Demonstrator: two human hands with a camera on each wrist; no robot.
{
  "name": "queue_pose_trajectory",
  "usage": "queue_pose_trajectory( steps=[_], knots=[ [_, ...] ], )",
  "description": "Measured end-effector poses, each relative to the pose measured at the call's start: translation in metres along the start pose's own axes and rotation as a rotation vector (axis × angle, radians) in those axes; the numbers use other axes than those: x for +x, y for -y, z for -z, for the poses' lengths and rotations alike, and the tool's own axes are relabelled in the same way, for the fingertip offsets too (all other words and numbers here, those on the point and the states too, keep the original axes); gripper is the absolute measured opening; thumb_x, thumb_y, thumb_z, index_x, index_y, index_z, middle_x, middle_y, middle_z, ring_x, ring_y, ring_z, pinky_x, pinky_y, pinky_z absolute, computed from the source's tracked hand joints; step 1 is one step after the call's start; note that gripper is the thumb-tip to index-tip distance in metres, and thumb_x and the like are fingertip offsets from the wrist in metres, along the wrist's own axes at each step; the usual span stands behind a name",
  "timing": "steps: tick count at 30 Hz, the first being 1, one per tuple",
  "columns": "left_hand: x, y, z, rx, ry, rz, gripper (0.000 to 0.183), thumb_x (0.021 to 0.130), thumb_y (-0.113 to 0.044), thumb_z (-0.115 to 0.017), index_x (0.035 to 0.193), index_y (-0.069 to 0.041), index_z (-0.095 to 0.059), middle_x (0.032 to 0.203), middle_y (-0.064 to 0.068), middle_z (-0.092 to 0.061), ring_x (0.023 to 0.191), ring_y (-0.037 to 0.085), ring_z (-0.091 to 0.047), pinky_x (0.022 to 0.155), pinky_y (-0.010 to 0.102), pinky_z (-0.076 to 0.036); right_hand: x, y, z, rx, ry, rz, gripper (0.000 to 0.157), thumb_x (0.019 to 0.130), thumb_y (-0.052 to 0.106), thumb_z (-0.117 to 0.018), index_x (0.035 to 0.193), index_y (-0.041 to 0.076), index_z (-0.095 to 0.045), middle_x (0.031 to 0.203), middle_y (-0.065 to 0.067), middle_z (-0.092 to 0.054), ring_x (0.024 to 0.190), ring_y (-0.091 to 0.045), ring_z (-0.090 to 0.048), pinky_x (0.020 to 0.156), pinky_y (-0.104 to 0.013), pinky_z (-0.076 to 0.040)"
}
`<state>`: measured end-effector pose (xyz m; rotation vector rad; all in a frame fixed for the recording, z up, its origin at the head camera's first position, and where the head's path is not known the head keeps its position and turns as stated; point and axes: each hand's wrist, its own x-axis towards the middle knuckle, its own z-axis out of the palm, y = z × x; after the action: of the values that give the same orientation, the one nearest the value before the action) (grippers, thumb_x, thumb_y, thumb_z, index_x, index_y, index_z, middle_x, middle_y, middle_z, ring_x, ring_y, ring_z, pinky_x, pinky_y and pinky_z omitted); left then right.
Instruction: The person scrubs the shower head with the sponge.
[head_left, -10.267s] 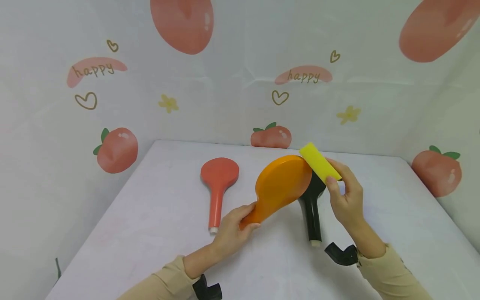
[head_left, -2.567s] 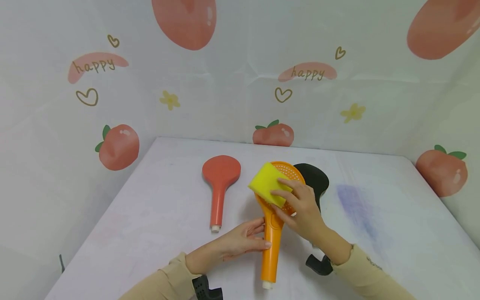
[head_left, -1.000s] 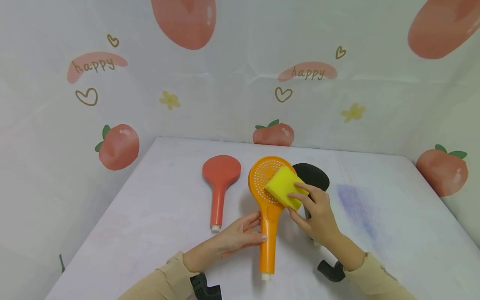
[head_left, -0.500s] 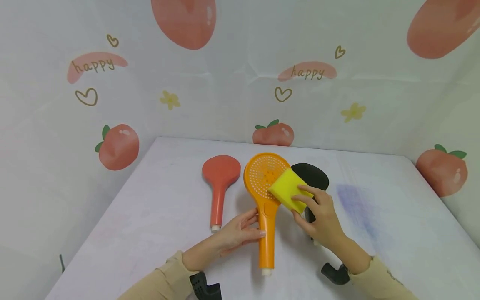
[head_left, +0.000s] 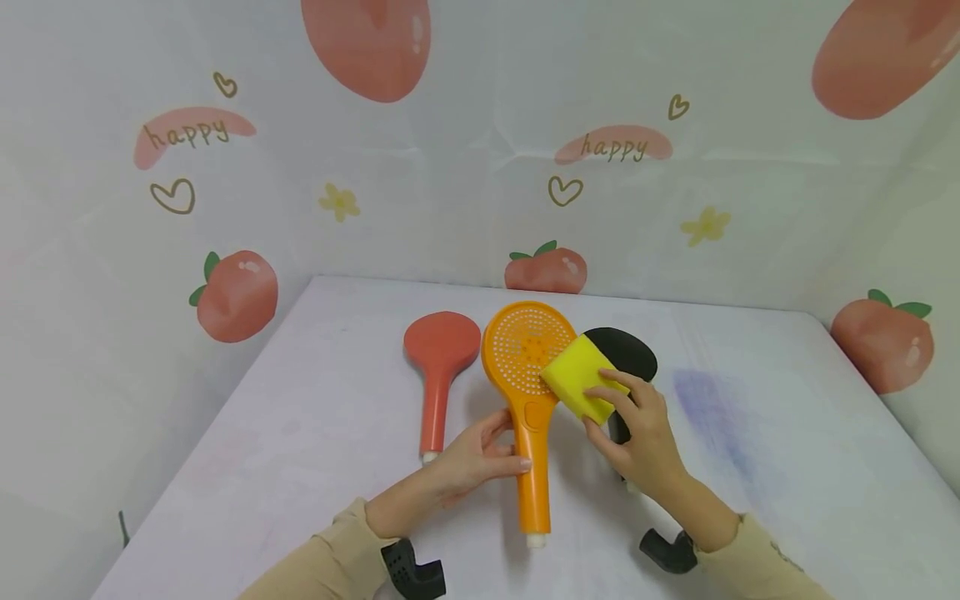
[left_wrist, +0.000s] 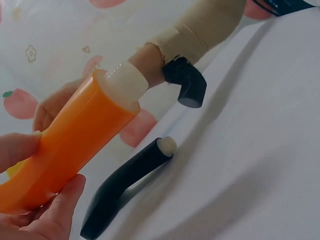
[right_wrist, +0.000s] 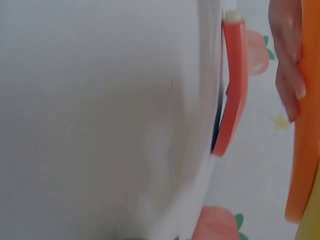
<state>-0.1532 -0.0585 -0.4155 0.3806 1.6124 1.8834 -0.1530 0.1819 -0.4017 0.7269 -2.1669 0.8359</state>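
One orange shower head (head_left: 531,421), held above the tabletop (head_left: 322,433), bares most of its perforated face as a yellow sponge (head_left: 581,379) has moved off the middle to the lower-right edge within seconds, suggesting the wiping has reached the rim. Glossy plastic, a face peppered with pale holes and a whitish end collar mark the piece. The left hand (head_left: 476,454) grips its handle; the right hand (head_left: 641,437) pinches the sponge. Beyond, a red shower head (head_left: 438,358) and a partly hidden black shower head (head_left: 626,352) lie on either side.
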Motion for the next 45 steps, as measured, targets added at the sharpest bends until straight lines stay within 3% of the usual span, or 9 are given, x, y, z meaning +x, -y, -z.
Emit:
queue_pose_trajectory(
  steps=[7, 13, 19, 22, 26, 31, 35, 39, 45],
  knots=[
    [0.002, -0.003, -0.001, 0.059, -0.011, -0.018, 0.075, 0.082, -0.015, -0.072, 0.144, -0.015, -0.029, 0.129, 0.008, -0.041, 0.109, 0.02, -0.061, 0.094, 0.031, -0.051, -0.005, 0.022, -0.003, 0.095, 0.015, 0.013, 0.026, 0.089, 0.032, -0.059, 0.1, 0.009, -0.065, 0.114, -0.016, -0.058, 0.102, -0.03, -0.051, 0.087, -0.033, -0.035],
    [0.005, -0.001, -0.001, 0.073, -0.018, -0.035, 0.077, 0.082, -0.013, -0.071, 0.145, -0.019, -0.025, 0.13, 0.008, -0.038, 0.111, 0.02, -0.057, 0.095, 0.031, -0.051, -0.012, 0.032, -0.007, 0.077, 0.055, 0.038, 0.037, 0.093, 0.044, -0.046, 0.099, 0.013, -0.065, 0.114, -0.013, -0.057, 0.099, -0.024, -0.049, 0.081, -0.032, -0.032],
    [0.007, 0.004, 0.002, 0.08, -0.008, -0.064, 0.081, 0.083, -0.011, -0.07, 0.147, -0.02, -0.021, 0.14, 0.006, -0.035, 0.12, 0.021, -0.05, 0.098, 0.03, -0.049, -0.013, 0.036, -0.008, 0.058, 0.038, 0.072, 0.035, 0.094, 0.041, -0.044, 0.096, 0.014, -0.066, 0.113, -0.013, -0.057, 0.101, -0.023, -0.047, 0.081, -0.034, -0.032],
    [0.008, 0.005, 0.005, 0.039, 0.002, -0.068, 0.076, 0.088, -0.014, -0.063, 0.149, -0.017, -0.016, 0.149, 0.007, -0.03, 0.124, 0.023, -0.048, 0.101, 0.033, -0.047, -0.012, 0.035, -0.009, 0.071, 0.013, 0.09, 0.034, 0.094, 0.039, -0.045, 0.096, 0.013, -0.066, 0.114, -0.013, -0.057, 0.102, -0.022, -0.047, 0.084, -0.031, -0.031],
    [0.01, 0.003, 0.006, -0.04, -0.004, -0.054, 0.055, 0.1, -0.024, -0.04, 0.148, -0.011, -0.018, 0.15, 0.012, -0.031, 0.124, 0.022, -0.049, 0.105, 0.04, -0.043, -0.011, 0.034, -0.011, 0.076, -0.021, 0.134, 0.032, 0.094, 0.037, -0.047, 0.095, 0.012, -0.067, 0.113, -0.014, -0.059, 0.103, -0.024, -0.049, 0.085, -0.029, -0.031],
    [0.012, -0.006, 0.005, -0.055, -0.12, -0.026, 0.051, 0.102, -0.039, -0.026, 0.14, -0.004, -0.027, 0.133, 0.016, -0.049, 0.105, 0.013, -0.059, 0.1, 0.038, -0.048, -0.014, 0.03, -0.014, 0.062, -0.016, 0.165, 0.031, 0.094, 0.036, -0.046, 0.094, 0.013, -0.067, 0.113, -0.014, -0.06, 0.103, -0.026, -0.049, 0.084, -0.033, -0.032],
    [0.011, -0.015, 0.002, 0.005, -0.222, 0.003, 0.058, 0.1, -0.044, -0.032, 0.135, 0.002, -0.032, 0.125, 0.021, -0.055, 0.099, 0.013, -0.062, 0.096, 0.037, -0.05, -0.017, 0.031, -0.015, 0.047, 0.012, 0.184, 0.031, 0.095, 0.036, -0.045, 0.095, 0.014, -0.067, 0.113, -0.013, -0.059, 0.102, -0.026, -0.048, 0.083, -0.035, -0.032],
    [0.008, -0.02, 0.0, 0.034, -0.251, 0.002, 0.058, 0.1, -0.039, -0.037, 0.136, 0.006, -0.034, 0.131, 0.023, -0.05, 0.109, 0.018, -0.059, 0.097, 0.039, -0.049, -0.017, 0.032, -0.015, 0.028, 0.051, 0.188, 0.031, 0.095, 0.037, -0.042, 0.095, 0.016, -0.066, 0.114, -0.011, -0.059, 0.103, -0.027, -0.046, 0.085, -0.038, -0.032],
    [0.009, -0.017, 0.005, 0.069, -0.321, -0.039, 0.052, 0.097, -0.033, -0.049, 0.136, -0.001, -0.037, 0.127, 0.02, -0.05, 0.102, 0.016, -0.061, 0.091, 0.036, -0.053, -0.014, 0.034, -0.012, 0.007, 0.065, 0.18, 0.033, 0.095, 0.038, -0.04, 0.095, 0.017, -0.066, 0.113, -0.01, -0.06, 0.102, -0.028, -0.047, 0.084, -0.04, -0.033]
  ],
)
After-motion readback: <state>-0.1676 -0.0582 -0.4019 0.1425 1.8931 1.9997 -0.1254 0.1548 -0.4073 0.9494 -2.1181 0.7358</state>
